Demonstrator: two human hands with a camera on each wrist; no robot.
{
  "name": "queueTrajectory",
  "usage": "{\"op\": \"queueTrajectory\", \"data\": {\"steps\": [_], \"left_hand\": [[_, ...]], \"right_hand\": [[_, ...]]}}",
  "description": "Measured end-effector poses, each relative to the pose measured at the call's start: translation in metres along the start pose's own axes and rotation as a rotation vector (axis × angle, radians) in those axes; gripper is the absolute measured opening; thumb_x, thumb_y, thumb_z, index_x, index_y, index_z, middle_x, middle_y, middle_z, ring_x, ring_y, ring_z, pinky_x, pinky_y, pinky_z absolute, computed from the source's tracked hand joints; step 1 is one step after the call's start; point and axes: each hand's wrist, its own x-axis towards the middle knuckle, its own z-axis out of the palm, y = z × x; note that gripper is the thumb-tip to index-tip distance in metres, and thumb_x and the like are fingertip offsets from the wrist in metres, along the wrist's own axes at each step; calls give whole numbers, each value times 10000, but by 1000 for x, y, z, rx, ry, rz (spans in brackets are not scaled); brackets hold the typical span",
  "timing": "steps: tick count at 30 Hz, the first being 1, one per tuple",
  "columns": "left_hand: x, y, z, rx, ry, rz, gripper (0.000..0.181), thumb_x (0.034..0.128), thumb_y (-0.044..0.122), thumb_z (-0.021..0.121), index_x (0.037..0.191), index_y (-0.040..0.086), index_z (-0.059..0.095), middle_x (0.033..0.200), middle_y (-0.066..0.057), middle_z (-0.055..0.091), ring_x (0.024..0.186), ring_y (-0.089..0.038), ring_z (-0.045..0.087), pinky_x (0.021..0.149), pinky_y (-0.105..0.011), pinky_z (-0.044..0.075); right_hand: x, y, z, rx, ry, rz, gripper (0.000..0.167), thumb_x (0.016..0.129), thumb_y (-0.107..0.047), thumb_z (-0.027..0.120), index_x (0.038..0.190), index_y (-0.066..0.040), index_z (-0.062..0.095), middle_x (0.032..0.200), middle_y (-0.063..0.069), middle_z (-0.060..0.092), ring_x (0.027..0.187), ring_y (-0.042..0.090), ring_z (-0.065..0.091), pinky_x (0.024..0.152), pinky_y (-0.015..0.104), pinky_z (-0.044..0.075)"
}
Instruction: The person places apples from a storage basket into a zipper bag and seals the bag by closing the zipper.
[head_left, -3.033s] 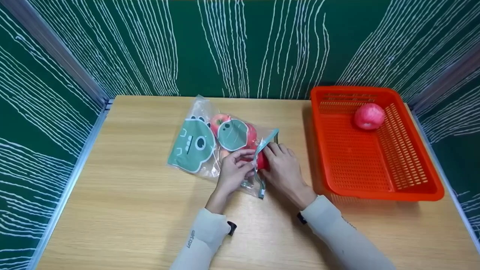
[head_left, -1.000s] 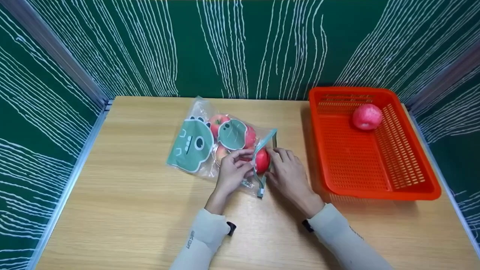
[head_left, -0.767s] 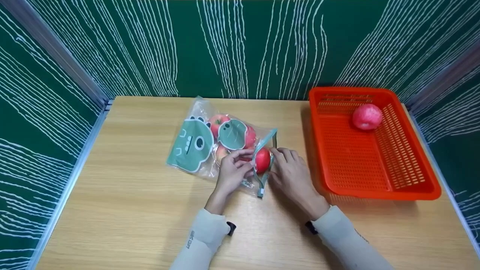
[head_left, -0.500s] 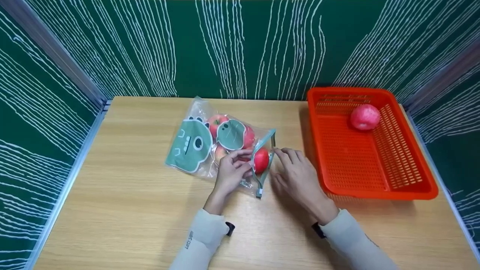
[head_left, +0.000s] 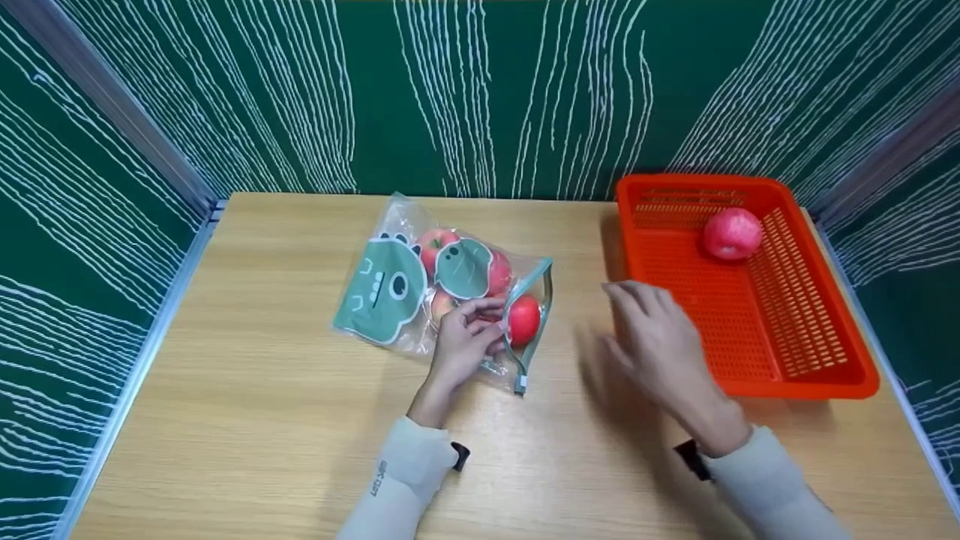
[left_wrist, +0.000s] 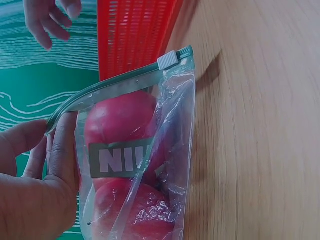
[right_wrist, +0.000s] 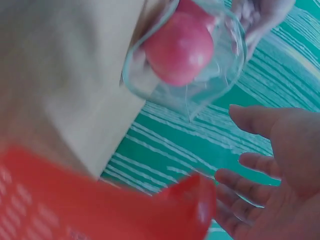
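Note:
A clear zip bag (head_left: 384,289) with green dinosaur prints lies on the table, several apples inside. Its mouth gapes to the right, and one red apple (head_left: 523,320) shows in the opening. My left hand (head_left: 465,341) pinches the green zip edge between thumb and fingers, plain in the left wrist view, where the white slider (left_wrist: 168,60) sits at the far end. Over the left edge of the red basket (head_left: 712,322) is my right hand (head_left: 660,349), fingers spread and holding nothing. A single apple (head_left: 733,234) rests at the basket's back.
The wooden table (head_left: 262,420) runs under everything. A green wall (head_left: 510,97) with white wavy lines closes off the back, and similar panels stand at both sides.
My right hand has let go of the apple in the bag's mouth and drawn away rightward to the basket. My left hand has kept its place on the bag.

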Motion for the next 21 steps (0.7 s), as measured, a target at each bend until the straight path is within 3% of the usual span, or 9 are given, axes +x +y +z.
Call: {"op": "queueTrajectory", "data": {"steps": [5, 15, 21], "left_hand": [[0, 1, -1, 8, 5, -9, 352, 955, -67, 691, 1306, -54, 667, 1194, -167, 689, 881, -130, 698, 685, -280, 635], [1, 0, -2, 12, -2, -14, 349, 955, -65, 688, 1303, -56, 668, 1184, -170, 687, 855, -126, 697, 697, -294, 647], [1, 0, -3, 6, -1, -4, 345, 951, -64, 687, 1296, -63, 668, 1184, -171, 692, 841, -122, 696, 681, -267, 636]], "right_hand": [[-1, 17, -21, -4, 8, 40, 725, 858, -114, 883, 1498, -46, 549, 1427, 226, 562, 1261, 429, 520, 1023, 657, 499], [-4, 64, -63, -35, -113, 228, 783, 885, -153, 848, 1561, -32, 471, 1510, 289, 460, 1320, 502, 399, 1042, 738, 423], [-6, 88, -78, -46, -121, 287, 812, 875, -111, 850, 1575, -34, 446, 1510, 320, 431, 1315, 526, 366, 1019, 775, 415]]}}
